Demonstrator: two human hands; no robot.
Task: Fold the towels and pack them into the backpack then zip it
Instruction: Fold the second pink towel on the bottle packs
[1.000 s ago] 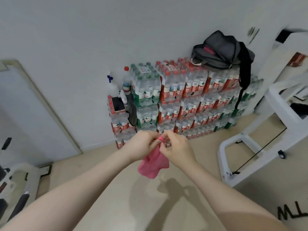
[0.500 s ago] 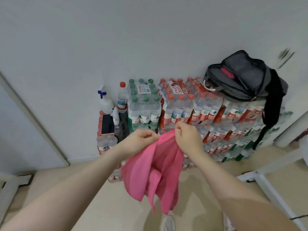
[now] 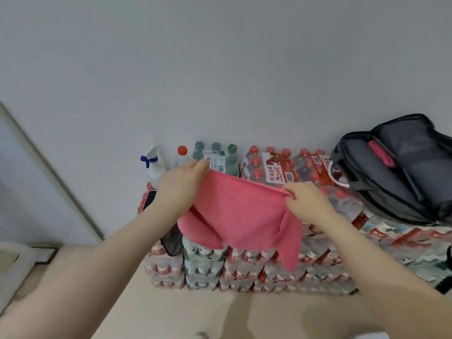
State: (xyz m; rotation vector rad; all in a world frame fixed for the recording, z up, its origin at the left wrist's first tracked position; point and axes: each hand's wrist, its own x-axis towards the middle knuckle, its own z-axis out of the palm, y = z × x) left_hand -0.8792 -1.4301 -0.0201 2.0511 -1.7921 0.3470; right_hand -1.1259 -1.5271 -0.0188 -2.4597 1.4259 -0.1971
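Note:
A pink towel (image 3: 241,214) hangs spread out in the air in front of me, its top edge pulled taut between my hands. My left hand (image 3: 182,185) pinches the towel's upper left corner. My right hand (image 3: 305,201) pinches the upper right corner. The lower corners droop loose. A dark grey backpack (image 3: 401,172) lies open on top of the bottle stack at the right, with something pink showing inside its opening.
Shrink-wrapped packs of water bottles (image 3: 264,260) are stacked against the white wall. A spray bottle (image 3: 154,165) and a phone (image 3: 149,203) sit at the stack's left end. A framed panel (image 3: 49,172) leans at the left. Beige floor lies below.
My hands have moved apart and up, opening the bunched towel into a flat sheet. The view has shifted closer to the bottle stack and backpack.

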